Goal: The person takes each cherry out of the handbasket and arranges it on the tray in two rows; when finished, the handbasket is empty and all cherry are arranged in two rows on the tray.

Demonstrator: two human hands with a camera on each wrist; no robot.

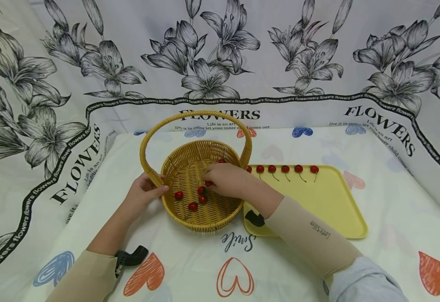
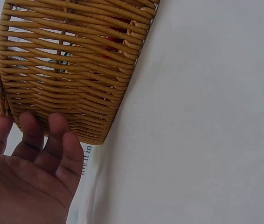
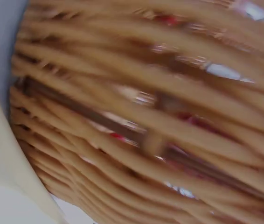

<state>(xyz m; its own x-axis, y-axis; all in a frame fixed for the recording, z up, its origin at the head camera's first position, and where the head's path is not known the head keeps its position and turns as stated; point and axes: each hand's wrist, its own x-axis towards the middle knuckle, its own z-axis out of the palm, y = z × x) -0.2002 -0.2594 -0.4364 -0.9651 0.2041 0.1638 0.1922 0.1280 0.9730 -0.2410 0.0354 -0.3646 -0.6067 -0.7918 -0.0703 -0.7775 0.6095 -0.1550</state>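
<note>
A yellow-brown wicker basket (image 1: 189, 222) with a tall hoop handle stands on the cloth. My left hand (image 1: 144, 193) grips its left rim at the foot of the handle; in the left wrist view, the fingers (image 2: 59, 140) curl against the woven side. Several red cherries (image 1: 193, 206) lie loose on the basket floor. My right hand (image 1: 225, 180) is down inside the basket, with one cherry (image 1: 208, 183) right at its fingertips. Its finger ends are mostly hidden, so a hold cannot be made out. The right wrist view shows blurred wicker.
Right of the basket lies a yellow tray (image 1: 318, 209), partly under my right forearm. Along its far edge runs a row of several cherries (image 1: 285, 169), stems toward me. A white cloth (image 1: 189, 268) with printed hearts covers the table, and a flower-printed cloth hangs behind.
</note>
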